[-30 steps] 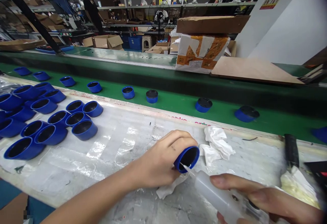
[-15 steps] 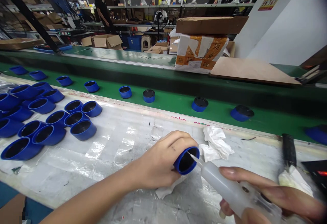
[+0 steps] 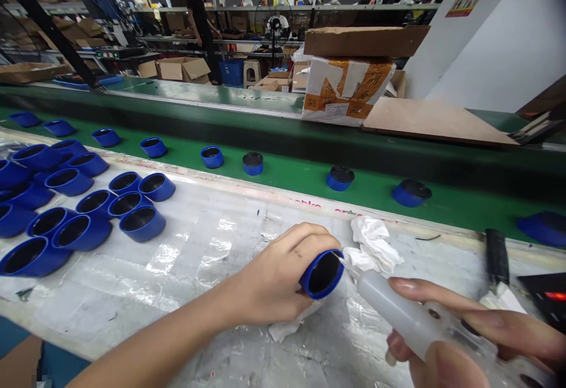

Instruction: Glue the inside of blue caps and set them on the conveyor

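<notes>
My left hand (image 3: 276, 276) is wrapped round a blue cap (image 3: 321, 273), its open black inside turned to the right. My right hand (image 3: 460, 335) grips a translucent white syringe (image 3: 398, 314) whose thin tip touches the upper rim of that cap. A crumpled white tissue (image 3: 371, 249) lies just behind the cap, and another piece shows under my left hand. Both hands hover low over the plastic-covered bench (image 3: 198, 258).
Several open blue caps (image 3: 79, 211) are clustered on the bench at left. More blue caps (image 3: 340, 177) ride the green conveyor belt (image 3: 292, 173) behind. A black tool (image 3: 497, 255) lies at right. Cardboard boxes (image 3: 349, 90) stand beyond the belt; a person (image 3: 201, 5) is far back.
The syringe tip has travelled from the lower part of the cap's opening up to its upper rim. The caps on the belt have drifted left. The far person walked right.
</notes>
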Motion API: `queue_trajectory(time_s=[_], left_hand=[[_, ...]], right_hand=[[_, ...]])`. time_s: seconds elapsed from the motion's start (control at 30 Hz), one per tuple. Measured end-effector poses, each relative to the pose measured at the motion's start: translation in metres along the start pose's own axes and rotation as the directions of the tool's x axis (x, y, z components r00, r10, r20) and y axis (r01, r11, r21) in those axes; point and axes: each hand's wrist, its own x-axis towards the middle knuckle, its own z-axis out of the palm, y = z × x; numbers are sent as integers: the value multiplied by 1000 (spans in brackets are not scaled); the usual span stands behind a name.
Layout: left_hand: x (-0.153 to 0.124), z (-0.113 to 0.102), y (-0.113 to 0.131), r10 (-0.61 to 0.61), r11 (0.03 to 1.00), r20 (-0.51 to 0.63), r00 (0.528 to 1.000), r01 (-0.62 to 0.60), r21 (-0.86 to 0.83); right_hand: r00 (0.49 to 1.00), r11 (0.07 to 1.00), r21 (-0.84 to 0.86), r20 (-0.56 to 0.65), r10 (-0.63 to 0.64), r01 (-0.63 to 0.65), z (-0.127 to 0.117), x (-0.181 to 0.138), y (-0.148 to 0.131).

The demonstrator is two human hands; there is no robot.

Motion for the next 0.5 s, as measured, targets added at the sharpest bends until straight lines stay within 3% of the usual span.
queue_trajectory(time_s=[0.17, 0.3, 0.5], left_hand=[[-1, 0, -1, 6, 1000, -16, 1000, -6, 16], [-1, -1, -2, 22, 1000, -30, 999, -22, 14], [-3, 0, -1, 16, 999, -48, 999, -15, 29]], right_hand=[[1000, 999, -47, -5, -15, 15, 4, 6, -12], [996, 997, -63, -84, -42, 37, 14, 11, -22], [997, 990, -135, -72, -37, 27, 8, 15, -16]])
